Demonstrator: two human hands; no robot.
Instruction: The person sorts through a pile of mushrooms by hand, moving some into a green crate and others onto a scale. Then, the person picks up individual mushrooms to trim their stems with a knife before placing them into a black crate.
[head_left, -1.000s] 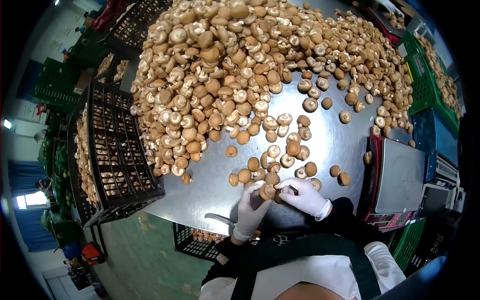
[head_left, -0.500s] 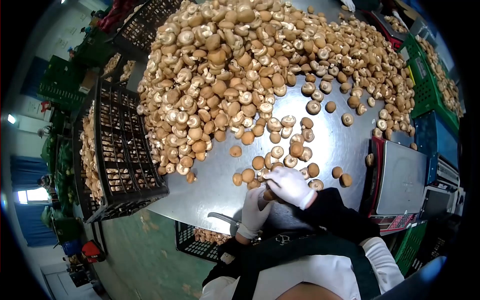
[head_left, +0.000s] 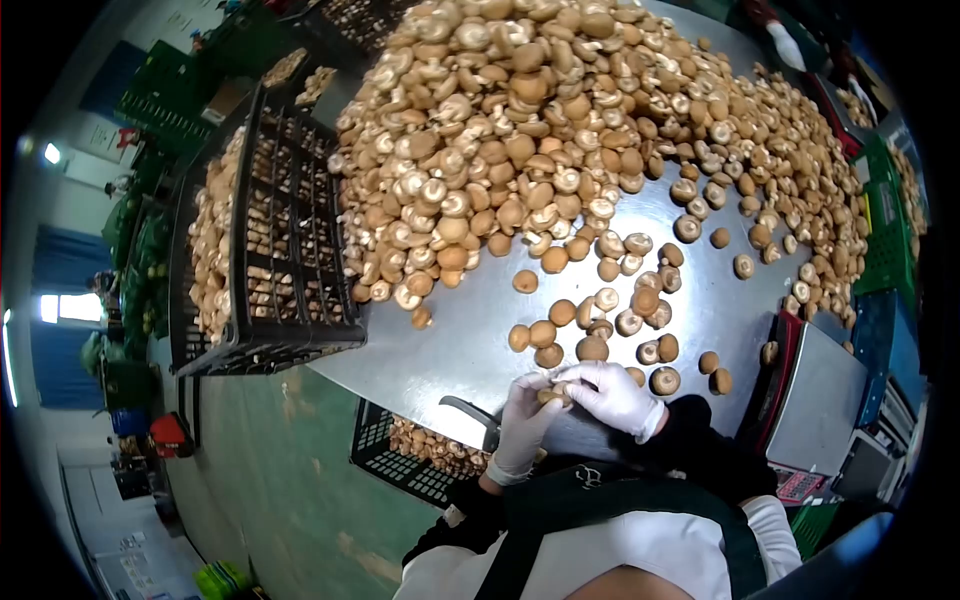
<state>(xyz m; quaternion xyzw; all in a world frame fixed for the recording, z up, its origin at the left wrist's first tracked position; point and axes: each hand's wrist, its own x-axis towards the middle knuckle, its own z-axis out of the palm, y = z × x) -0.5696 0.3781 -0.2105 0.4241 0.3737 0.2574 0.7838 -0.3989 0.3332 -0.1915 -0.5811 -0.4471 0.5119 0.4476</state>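
Observation:
Both hands wear white gloves and meet at the table's near edge. My left hand [head_left: 523, 425] is closed round a mushroom [head_left: 552, 395], whose brown cap shows between the fingers. From the right, my right hand [head_left: 610, 395] reaches to the same mushroom, its fingertips pressed together at it. A knife with a curved blade [head_left: 468, 408] lies beside my left hand at the table edge. Loose mushrooms [head_left: 592, 348] are scattered just beyond the hands, and a large mushroom pile [head_left: 480, 130] rises behind them.
A black crate [head_left: 285, 345] of mushrooms stands at the left. Below the table edge is another black crate [head_left: 375, 462]. A scale [head_left: 820, 400] sits at the right, with a green crate [head_left: 885, 225] behind. Another person's gloved hand [head_left: 785, 45] shows at the top right.
The view has shifted, so the table contents appear farther right. My right hand has drawn back from the loose mushrooms to the mushroom at my left hand.

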